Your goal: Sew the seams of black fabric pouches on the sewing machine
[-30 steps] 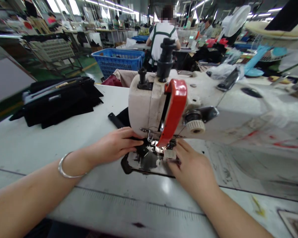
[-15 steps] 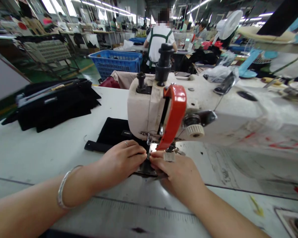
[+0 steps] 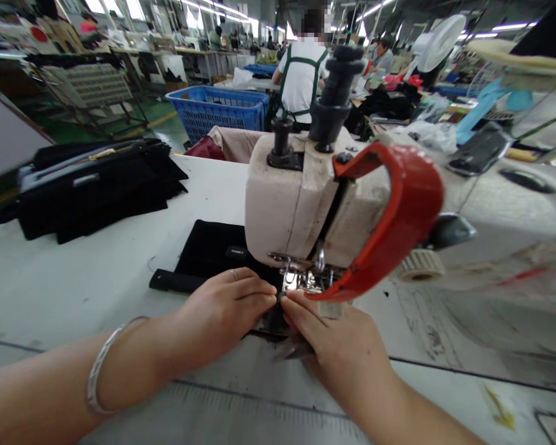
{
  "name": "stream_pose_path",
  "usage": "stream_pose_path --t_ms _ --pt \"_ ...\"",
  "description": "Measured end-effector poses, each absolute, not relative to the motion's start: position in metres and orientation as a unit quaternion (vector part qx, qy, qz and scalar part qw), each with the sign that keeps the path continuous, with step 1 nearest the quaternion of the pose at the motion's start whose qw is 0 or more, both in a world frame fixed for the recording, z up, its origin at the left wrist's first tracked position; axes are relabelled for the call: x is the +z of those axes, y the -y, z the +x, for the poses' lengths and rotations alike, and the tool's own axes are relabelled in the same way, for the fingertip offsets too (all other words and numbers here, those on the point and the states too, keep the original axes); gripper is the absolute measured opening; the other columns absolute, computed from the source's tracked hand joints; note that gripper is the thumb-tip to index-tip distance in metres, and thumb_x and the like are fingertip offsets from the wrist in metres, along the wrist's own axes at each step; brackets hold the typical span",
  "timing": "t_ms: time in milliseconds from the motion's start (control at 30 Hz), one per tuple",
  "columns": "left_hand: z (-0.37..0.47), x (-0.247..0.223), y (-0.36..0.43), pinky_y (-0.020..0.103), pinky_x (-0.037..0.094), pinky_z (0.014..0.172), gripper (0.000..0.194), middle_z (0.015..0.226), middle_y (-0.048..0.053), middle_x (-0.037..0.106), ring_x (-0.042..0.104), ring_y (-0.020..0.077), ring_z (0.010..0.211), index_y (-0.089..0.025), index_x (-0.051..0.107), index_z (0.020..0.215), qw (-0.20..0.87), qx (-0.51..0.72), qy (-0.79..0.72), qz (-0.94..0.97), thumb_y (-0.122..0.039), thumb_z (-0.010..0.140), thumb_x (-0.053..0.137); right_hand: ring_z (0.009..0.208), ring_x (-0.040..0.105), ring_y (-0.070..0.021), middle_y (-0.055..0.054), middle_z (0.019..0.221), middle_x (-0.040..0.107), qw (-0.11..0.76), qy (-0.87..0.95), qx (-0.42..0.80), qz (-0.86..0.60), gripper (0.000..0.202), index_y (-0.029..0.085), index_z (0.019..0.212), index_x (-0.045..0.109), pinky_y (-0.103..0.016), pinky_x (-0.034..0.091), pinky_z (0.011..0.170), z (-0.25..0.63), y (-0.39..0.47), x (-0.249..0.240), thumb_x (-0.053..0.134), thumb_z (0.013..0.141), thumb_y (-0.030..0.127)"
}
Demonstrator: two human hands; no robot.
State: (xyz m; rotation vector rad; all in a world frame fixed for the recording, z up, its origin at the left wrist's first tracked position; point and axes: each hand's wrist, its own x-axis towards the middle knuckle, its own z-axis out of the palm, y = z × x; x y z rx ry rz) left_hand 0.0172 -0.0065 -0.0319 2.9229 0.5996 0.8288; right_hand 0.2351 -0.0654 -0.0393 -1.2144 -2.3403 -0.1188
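A black fabric piece (image 3: 204,250) with a small label lies flat on the table, its right part running under the sewing machine head (image 3: 278,204). My left hand (image 3: 227,315) has its fingers pressed together on the fabric's near edge, just left of the lit presser foot (image 3: 291,281). Right beside it, my right hand (image 3: 343,340) pinches the same edge, fingertips almost touching the left ones. Below the right fingers sticks out a blurred grey pointed blade (image 3: 296,350); its handle is hidden. A red guard (image 3: 412,198) curves over the right fingers.
A stack of black fabric pieces (image 3: 97,185) sits on the table's left. Behind the table stand a blue basket (image 3: 217,114) and a person in a white shirt (image 3: 301,80). A printed ruler scale (image 3: 259,405) runs along the near edge.
The view has shifted closer, so the machine head and red guard look larger and farther right. Both hands stay at the presser foot, with the fabric in nearly the same place.
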Motion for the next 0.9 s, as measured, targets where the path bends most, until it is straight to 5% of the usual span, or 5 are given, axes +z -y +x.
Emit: stream_pose_path --t_ms 333,900 --pt "0.027 -0.028 -0.006 0.027 0.057 0.084 0.028 0.088 0.005 0.073 0.069 0.0150 0.082 -0.014 0.067 0.090 0.038 0.310 -0.206 0.927 -0.010 0.100 0.041 0.077 0.072 -0.0250 -0.012 0.097 0.075 0.261 0.845 -0.069 -0.462 0.035 0.016 0.101 0.073 -0.034 0.059 0.060 0.234 0.055 -0.039 0.046 0.084 0.002" --pt "0.029 -0.033 -0.014 0.029 0.056 0.086 0.027 0.089 0.002 0.074 0.069 0.0158 0.085 -0.018 0.069 0.088 0.073 0.297 -0.249 0.919 -0.017 0.101 0.044 0.057 0.065 -0.0212 -0.011 0.089 0.075 0.258 0.840 -0.094 -0.469 0.037 0.016 0.097 0.075 -0.032 0.054 0.052 0.234 0.048 -0.038 0.048 0.076 0.003"
